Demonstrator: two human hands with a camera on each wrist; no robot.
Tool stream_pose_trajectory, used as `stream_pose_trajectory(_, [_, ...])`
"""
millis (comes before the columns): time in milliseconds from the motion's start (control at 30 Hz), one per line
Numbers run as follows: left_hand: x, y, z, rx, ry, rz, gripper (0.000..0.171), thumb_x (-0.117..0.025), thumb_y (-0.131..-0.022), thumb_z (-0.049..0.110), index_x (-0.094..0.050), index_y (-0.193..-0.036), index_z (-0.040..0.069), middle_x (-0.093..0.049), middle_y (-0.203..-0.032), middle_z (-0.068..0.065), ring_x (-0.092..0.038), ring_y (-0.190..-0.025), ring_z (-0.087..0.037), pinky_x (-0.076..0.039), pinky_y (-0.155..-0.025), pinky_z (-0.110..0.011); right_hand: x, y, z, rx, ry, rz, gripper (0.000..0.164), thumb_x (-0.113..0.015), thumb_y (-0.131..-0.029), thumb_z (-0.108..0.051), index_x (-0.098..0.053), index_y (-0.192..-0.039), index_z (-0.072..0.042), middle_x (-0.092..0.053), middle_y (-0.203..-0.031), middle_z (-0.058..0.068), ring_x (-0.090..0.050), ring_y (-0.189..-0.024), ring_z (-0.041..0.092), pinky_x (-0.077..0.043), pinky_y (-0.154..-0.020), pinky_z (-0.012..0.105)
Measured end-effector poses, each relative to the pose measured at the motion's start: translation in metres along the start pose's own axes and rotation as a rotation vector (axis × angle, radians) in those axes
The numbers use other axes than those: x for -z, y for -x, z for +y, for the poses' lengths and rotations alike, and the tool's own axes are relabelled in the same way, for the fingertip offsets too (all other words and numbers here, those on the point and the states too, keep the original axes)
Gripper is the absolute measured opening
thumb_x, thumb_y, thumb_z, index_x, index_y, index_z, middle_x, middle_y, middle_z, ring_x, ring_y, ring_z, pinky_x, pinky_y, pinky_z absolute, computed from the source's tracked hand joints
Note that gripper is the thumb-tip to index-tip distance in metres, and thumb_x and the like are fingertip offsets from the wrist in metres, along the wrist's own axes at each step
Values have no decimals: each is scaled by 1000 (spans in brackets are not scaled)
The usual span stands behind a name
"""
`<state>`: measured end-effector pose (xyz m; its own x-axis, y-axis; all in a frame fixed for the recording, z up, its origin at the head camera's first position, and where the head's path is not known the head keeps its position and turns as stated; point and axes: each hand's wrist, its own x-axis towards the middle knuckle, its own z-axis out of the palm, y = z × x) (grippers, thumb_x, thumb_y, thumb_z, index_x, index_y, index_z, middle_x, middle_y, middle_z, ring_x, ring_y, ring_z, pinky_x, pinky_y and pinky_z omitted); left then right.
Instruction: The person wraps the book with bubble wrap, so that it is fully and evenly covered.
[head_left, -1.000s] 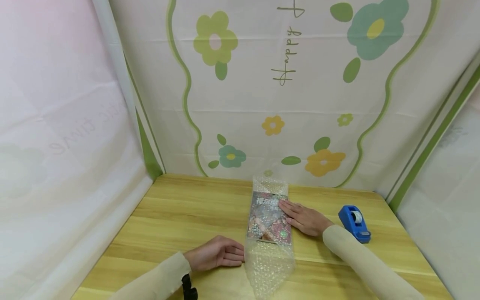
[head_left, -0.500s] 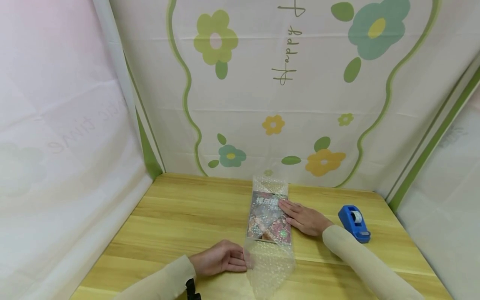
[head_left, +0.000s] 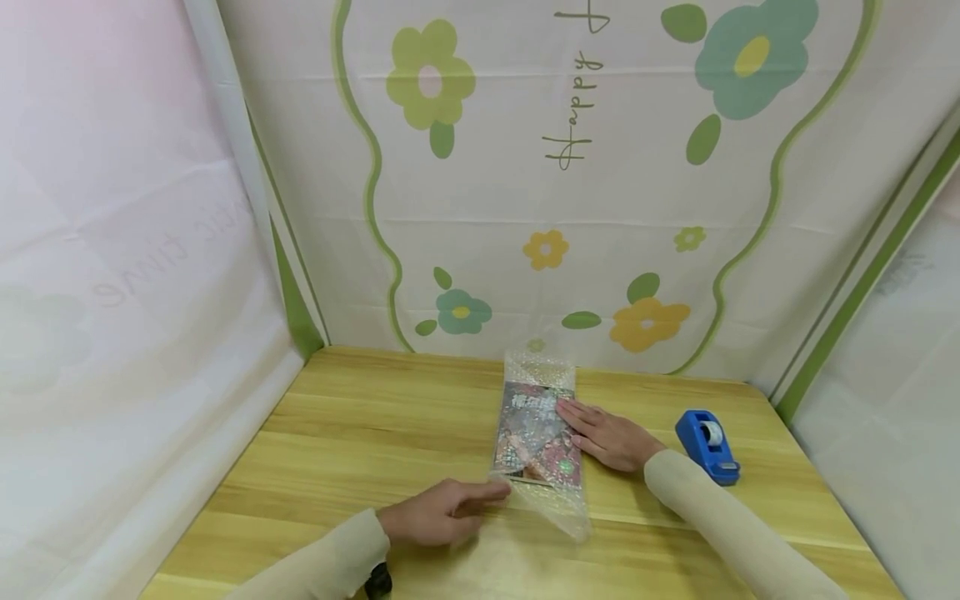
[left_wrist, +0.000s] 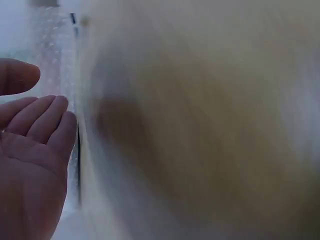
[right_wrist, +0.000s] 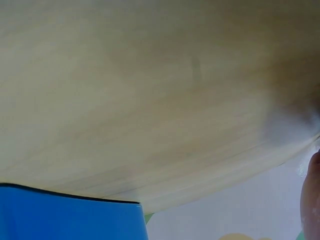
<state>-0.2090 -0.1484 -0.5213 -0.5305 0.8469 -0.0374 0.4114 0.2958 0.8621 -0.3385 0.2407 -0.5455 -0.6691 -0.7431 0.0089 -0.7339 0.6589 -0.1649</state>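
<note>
A book [head_left: 534,437] with a colourful printed cover lies on the table inside clear bubble wrap [head_left: 540,371], which sticks out past its far and near ends. My right hand [head_left: 611,440] rests on the book's right side with fingers laid over the wrap. At the near left corner is my left hand [head_left: 444,512], its extended fingers touching the near flap of wrap, which is turned up towards the book's near edge. In the left wrist view, the left hand [left_wrist: 37,150] has its fingers stretched out, thumb apart, beside the wrap.
To the right of the right forearm stands a blue tape dispenser [head_left: 707,447] with a roll of tape. It also shows large at the bottom of the right wrist view. Flower-printed cloth walls [head_left: 480,192] enclose the wooden table [head_left: 360,433] at the back and sides.
The left hand has turned from palm-up to palm-down and moved slightly away from me. The near flap of bubble wrap has been brought up and now looks shorter. The right hand stays put.
</note>
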Motion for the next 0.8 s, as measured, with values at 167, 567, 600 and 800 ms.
stream_pose_trajectory(167, [2, -1, 5, -198, -699, -67, 58, -50, -111, 10, -32, -166, 7, -40, -170, -6, -42, -156, -19, -40, -125, -32, 2, 1, -1, -2, 5, 3, 61, -37, -116, -42, -24, -170, -18, -22, -178, 3, -26, -163, 30, -32, -128, 55])
stream_pose_trajectory(567, [1, -22, 23, -339, -1312, -135, 60, -43, -114, 35, -31, -167, 10, -32, -175, -4, -32, -162, -18, -28, -131, -32, -3, 0, 0, -3, 12, 30, 60, -38, -115, -42, -26, -170, -19, -26, -177, 5, -30, -162, 31, -34, -125, 57])
stream_pose_trajectory(600, [1, -24, 23, -324, -1338, -132, 61, -42, -114, 37, -30, -168, 10, -31, -175, -4, -31, -162, -19, -28, -132, -33, -3, 0, 0, -5, 7, 25, 61, -38, -115, -42, -25, -170, -19, -26, -177, 4, -30, -162, 30, -34, -125, 57])
stream_pose_trajectory(800, [0, -28, 22, -253, -1357, -108, 63, -39, -115, 43, -28, -169, 12, -28, -176, -2, -27, -164, -18, -27, -132, -34, -2, -1, 2, -12, -11, -7, 62, -37, -115, -45, -23, -171, -20, -23, -178, 2, -26, -164, 28, -31, -128, 56])
